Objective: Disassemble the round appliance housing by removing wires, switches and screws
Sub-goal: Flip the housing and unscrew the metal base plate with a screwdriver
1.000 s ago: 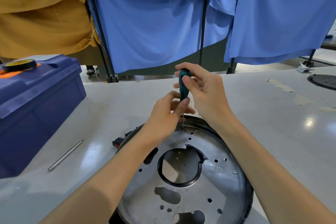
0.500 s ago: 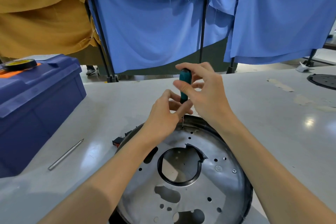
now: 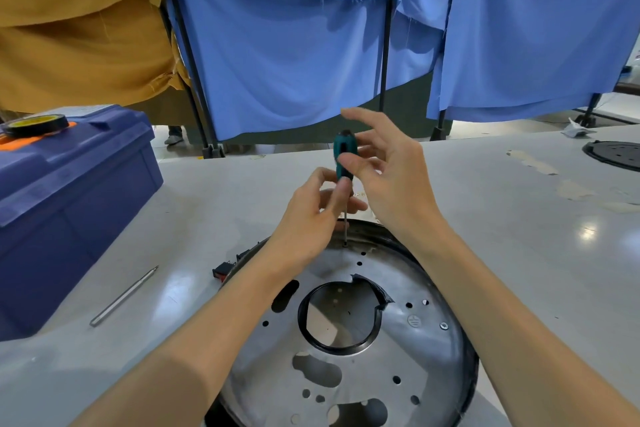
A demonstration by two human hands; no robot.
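a: screwdriver check. teal-handled screwdriver (image 3: 344,158) stands upright, tip in a small screw (image 3: 345,244) at 12 o'clock on the round silver metal housing (image 3: 426,357), which lies flat on the grey table (image 3: 519,236) in front of the person.
b: hands?
a: left hand (image 3: 308,218) pinches the handle's bottom end, steadying it. right hand (image 3: 391,177) changed: half a second ago it wrapped the handle, now fingers are spread, only the thumb touching.
b: meaning?
a: looks like a regrip between turns, screw probably not out yet. second screw (image 3: 443,325) at 3 o'clock, black-and-red switch (image 3: 223,270) at 10 o'clock on the rim, so plenty left.
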